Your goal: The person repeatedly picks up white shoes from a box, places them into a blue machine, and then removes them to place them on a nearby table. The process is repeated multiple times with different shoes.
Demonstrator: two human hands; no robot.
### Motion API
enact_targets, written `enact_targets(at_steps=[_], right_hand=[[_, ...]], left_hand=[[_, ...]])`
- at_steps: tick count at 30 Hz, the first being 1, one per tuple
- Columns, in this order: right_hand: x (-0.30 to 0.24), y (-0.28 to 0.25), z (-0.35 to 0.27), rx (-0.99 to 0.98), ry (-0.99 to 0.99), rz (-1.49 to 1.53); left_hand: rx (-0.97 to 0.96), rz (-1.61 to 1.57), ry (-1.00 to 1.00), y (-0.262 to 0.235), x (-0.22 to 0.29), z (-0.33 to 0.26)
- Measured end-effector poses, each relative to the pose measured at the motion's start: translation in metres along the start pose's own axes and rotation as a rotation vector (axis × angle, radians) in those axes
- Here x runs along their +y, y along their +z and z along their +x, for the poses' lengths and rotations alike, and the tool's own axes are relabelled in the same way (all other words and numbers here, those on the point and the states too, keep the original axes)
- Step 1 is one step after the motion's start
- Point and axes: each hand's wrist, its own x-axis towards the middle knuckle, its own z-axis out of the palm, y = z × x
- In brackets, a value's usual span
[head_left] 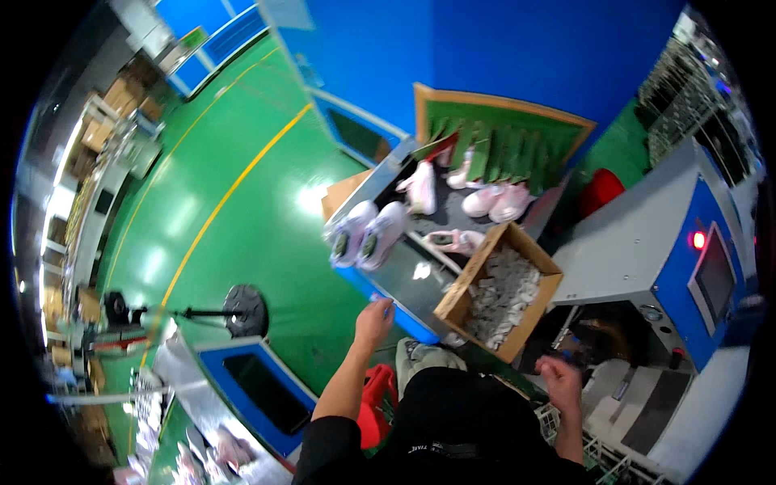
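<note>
My left hand [374, 323] is raised near the front edge of a steel-topped table [417, 273], with its fingers curled. My right hand [561, 383], also with bent fingers, hangs beside the opening of a grey and blue machine [630, 250]. What either hand holds, if anything, is too small to make out. A cardboard box [457, 301] full of crumpled whitish pieces [505, 299] sits on the table between the hands. A pair of pale shoes [368, 238] stands at the table's left corner, apart from my left hand.
A conveyor carries more pale pink shoes [497, 202] out from under green strip curtains [501, 153] in a blue housing. A red stool [376, 404] is by my left side. Another bench [214, 404] with shoes stands at lower left; a round black stand base [245, 310] is on the floor.
</note>
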Motion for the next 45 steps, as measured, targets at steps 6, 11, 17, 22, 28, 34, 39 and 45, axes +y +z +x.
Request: enact_targets(at_steps=[6, 11, 17, 22, 28, 34, 39, 45], right_hand=[[-0.108, -0.072, 0.058, 1.104, -0.713, -0.455], [-0.116, -0.106, 0.116, 1.33, -0.773, -1.078], [-0.1, -0.103, 0.118, 1.404, -0.684, -1.122], [-0.104, -0.1, 0.117, 1.356, -0.672, -1.027], [-0.117, -0.045, 0.085, 0.978, -0.795, -0.645], [-0.13, -0.024, 0.052, 0.141, -0.933, -0.007], [-0.073, -0.03, -0.007, 0.045, -0.206, 0.26], [0.0, -0.019, -0.062, 0.026, -0.155, 0.779]], left_hand=[[-0.378, 0.125, 0.403, 0.093, 0.115, 0.193], [-0.624, 0.356, 0.293, 0.193, 0.09, 0.271], [-0.568, 0.158, 0.306, 0.137, 0.098, 0.324], [-0.291, -0.136, -0.019, 0.015, 0.158, 0.296], [-0.673, -1.373, -0.722, -0.029, 0.194, 0.189], [-1.79, -1.055, -0.632, -0.028, 0.269, 0.077], [-1.096, -1.203, -0.341, -0.025, 0.317, 0.031], [-1.163, -0.903, -0.322, 0.04, 0.355, -0.013]])
